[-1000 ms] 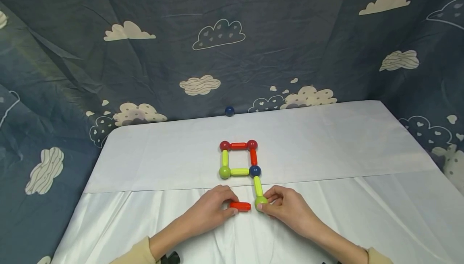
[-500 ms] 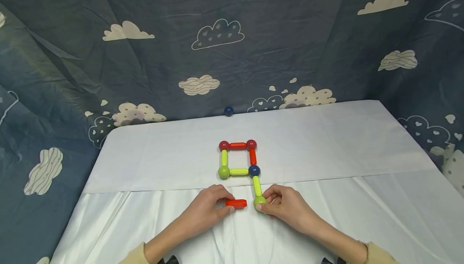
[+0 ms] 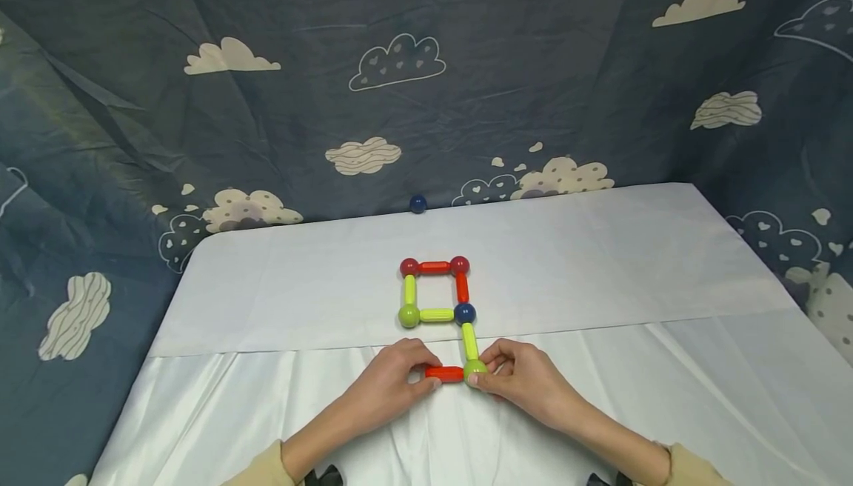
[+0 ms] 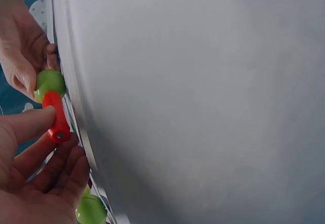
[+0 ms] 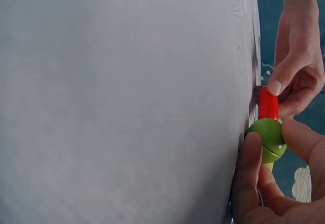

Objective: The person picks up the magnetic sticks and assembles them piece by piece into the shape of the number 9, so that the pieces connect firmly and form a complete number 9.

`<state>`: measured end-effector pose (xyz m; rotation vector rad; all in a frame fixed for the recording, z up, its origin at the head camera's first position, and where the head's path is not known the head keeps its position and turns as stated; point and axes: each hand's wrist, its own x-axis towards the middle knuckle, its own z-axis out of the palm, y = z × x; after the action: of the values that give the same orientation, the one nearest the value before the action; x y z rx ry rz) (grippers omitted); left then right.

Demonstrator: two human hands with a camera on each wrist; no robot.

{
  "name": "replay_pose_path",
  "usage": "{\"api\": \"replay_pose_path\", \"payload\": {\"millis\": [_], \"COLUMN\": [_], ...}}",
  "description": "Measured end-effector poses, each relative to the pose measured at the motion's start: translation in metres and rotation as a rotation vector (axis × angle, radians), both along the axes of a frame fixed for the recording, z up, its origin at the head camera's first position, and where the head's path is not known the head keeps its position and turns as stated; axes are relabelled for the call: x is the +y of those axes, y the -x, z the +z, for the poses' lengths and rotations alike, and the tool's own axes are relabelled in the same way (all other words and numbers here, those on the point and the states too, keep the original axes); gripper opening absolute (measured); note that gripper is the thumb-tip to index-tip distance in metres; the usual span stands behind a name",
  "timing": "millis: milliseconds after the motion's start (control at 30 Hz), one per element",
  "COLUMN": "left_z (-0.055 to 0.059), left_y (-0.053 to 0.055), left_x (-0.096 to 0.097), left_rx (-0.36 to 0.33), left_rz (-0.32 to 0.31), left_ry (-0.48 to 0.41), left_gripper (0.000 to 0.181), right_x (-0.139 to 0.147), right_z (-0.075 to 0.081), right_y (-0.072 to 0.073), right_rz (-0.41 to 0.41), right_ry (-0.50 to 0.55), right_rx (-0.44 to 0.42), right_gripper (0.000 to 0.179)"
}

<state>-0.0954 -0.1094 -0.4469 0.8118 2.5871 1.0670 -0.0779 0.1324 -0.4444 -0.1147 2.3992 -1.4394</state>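
Note:
My left hand pinches a short red magnetic rod between thumb and fingers. The rod's right end meets a green ball, which my right hand pinches from the right. In the right wrist view the red rod sits end-on against the green ball. From that ball a yellow-green rod runs up to a dark blue ball, the lower right corner of a square of rods and balls. The left wrist view shows a metal tip in the rod's free end.
The square's other corners are a green ball and two red balls, the left one and the right one. A loose dark blue ball lies at the back edge of the white-covered table, before a cloud-patterned curtain.
The red rod, held by my left hand, dipped slightly left, then moved right until its end met the green ball. My right hand keeps its hold on that ball.

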Motion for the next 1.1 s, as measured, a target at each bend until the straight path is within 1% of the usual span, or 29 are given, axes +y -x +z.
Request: {"api": "replay_pose_path", "payload": {"millis": [233,433,600,700,800,900,1033,1100], "left_z": [0.000,0.001,0.002,0.002,0.005,0.012,0.026,0.031], "left_y": [0.000,-0.001,0.000,0.002,0.006,0.013,0.027,0.037], "left_x": [0.000,0.000,-0.001,-0.001,-0.002,-0.002,-0.002,-0.004], "left_rx": [-0.018,-0.032,-0.030,-0.028,-0.033,-0.051,-0.068,-0.044], "left_rz": [0.006,0.010,0.003,-0.010,-0.024,-0.022,0.026,0.057], "left_ry": [0.008,0.013,0.009,0.013,0.019,0.022,0.015,0.006], "left_gripper": [0.014,0.014,0.014,0.015,0.017,0.018,0.017,0.017], "right_x": [0.000,0.001,0.002,0.003,0.003,0.004,0.003,0.002], "right_z": [0.000,-0.001,-0.001,-0.002,-0.002,-0.002,-0.001,0.000], "right_y": [0.001,0.003,0.004,0.004,0.004,0.004,0.003,0.003], "right_rz": [0.008,0.024,0.036,0.039,0.037,0.032,0.027,0.025], "right_ry": [0.009,0.021,0.033,0.040,0.045,0.047,0.039,0.029], "right_rx": [0.004,-0.008,-0.014,-0.018,-0.021,-0.026,-0.030,-0.029], "right_gripper": [0.036,0.037,0.039,0.039,0.039,0.039,0.039,0.039]}}
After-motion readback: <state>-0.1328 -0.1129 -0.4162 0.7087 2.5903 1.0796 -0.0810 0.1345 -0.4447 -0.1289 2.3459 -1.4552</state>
